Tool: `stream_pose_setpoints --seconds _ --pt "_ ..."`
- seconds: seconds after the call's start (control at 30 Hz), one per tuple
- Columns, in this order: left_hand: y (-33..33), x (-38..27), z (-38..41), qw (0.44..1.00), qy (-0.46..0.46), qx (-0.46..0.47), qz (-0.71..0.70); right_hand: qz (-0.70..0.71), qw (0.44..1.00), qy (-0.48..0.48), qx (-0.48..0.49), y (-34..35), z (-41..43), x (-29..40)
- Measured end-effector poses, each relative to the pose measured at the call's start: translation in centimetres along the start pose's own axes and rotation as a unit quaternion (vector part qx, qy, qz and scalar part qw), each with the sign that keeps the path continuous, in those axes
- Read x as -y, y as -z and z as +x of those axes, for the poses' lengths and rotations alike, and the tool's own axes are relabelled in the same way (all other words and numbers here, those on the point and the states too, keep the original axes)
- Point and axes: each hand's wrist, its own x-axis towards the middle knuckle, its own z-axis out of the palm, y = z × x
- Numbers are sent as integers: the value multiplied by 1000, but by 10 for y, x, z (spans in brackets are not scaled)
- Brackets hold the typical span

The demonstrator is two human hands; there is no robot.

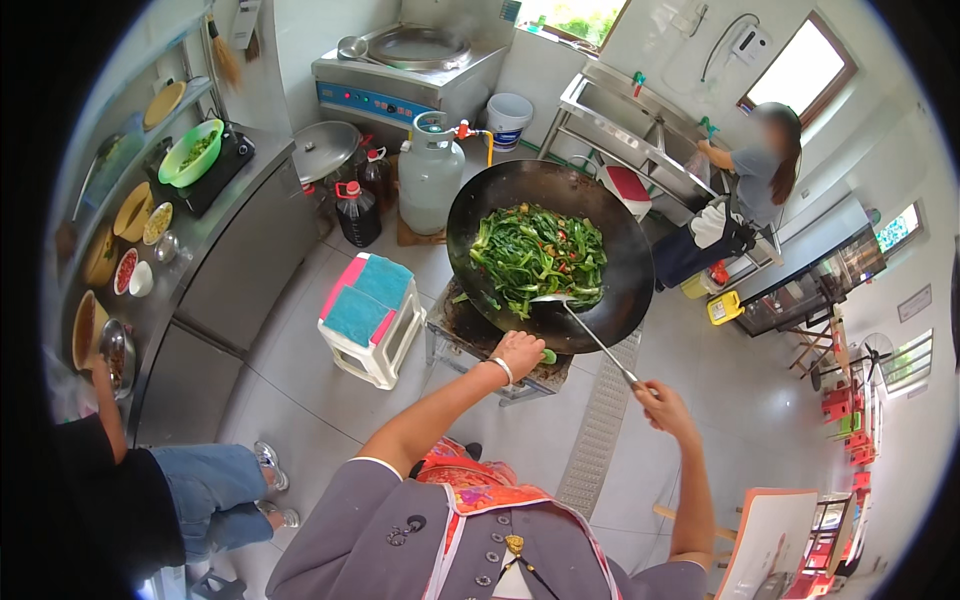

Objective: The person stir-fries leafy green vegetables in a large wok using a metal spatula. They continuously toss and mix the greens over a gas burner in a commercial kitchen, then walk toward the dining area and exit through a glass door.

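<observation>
A large dark wok sits on a low metal stove in front of me. Leafy green vegetables with red pepper pieces lie in its middle. My right hand grips the handle end of a long metal wok spatula. The spatula's head is at the near edge of the greens, partly under them. At the wok's near rim, my left hand is closed, its fingers curled down. A small green thing, perhaps a cloth, shows beside those fingers, and their grip is partly hidden.
Left of the stove stands a plastic stool with teal cloths; behind it is a gas cylinder. A person works at the steel counter with bowls. Another person stands at the sink. A drain grate crosses the floor.
</observation>
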Motion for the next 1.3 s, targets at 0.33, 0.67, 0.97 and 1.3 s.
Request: stream_pose_setpoints --seconds 0.33,0.67,0.97,1.3 --pt "0 -2 4 1000 -10 -27 -4 -231 953 160 -113 -51 65 -15" --pt "-5 3 -3 1000 4 -28 -11 -328 943 60 -24 -32 -21 -57" --pt "-2 2 0 999 -17 35 -17 -251 955 132 -89 -79 105 -17" --pt "-64 29 2 999 -21 -23 -15 67 997 19 25 -23 60 -14"
